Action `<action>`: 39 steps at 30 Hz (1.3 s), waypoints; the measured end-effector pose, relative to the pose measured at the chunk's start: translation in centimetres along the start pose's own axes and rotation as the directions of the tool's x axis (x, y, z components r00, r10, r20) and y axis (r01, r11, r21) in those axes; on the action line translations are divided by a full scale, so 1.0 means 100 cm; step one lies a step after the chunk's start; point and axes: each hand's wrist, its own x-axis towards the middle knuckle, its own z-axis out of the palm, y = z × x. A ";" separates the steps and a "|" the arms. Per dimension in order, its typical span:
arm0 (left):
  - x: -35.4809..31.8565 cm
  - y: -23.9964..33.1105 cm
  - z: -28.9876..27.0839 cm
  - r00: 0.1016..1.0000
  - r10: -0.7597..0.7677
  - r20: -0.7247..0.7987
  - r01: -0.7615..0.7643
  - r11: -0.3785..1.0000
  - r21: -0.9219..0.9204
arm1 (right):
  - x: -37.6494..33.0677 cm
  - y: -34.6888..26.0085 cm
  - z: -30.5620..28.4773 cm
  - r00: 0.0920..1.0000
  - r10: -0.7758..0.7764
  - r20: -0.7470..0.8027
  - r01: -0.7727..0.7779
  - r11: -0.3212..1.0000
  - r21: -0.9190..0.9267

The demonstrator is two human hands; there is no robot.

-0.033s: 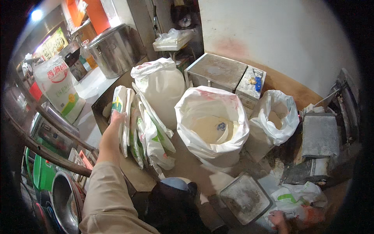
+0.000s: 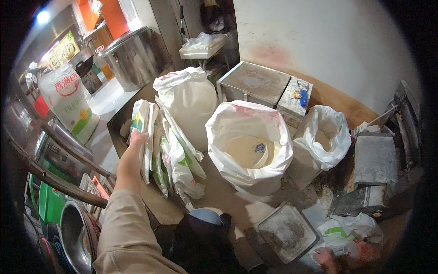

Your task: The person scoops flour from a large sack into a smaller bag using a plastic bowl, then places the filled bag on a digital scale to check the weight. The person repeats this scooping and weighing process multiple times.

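Nothing has moved; left hand [image 2: 137, 139] still grips leaning sack [image 2: 139, 119].

My left hand [image 2: 136, 145] rests on a flat white-and-green plastic bag [image 2: 139, 119] with a slick, glossy skin; the beige sleeve [image 2: 125, 233] behind it looks like matt woven cloth. The tall open white sack [image 2: 248, 145] at the middle is coarse woven plastic, dull and crinkled, holding pale fine powder. Beside it, the smaller thin white plastic liner bag [image 2: 325, 132] looks translucent and soft. The big round steel pot [image 2: 132, 57] is brushed metal with a soft sheen. The grey square metal tray [image 2: 287, 233] on the floor looks rough and powder-crusted.
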 end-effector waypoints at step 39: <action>-0.461 0.444 -0.366 0.488 0.594 -0.640 -0.348 -0.540 -0.766 | -0.057 -0.191 -0.144 0.917 -0.241 -0.318 0.366 0.194 0.910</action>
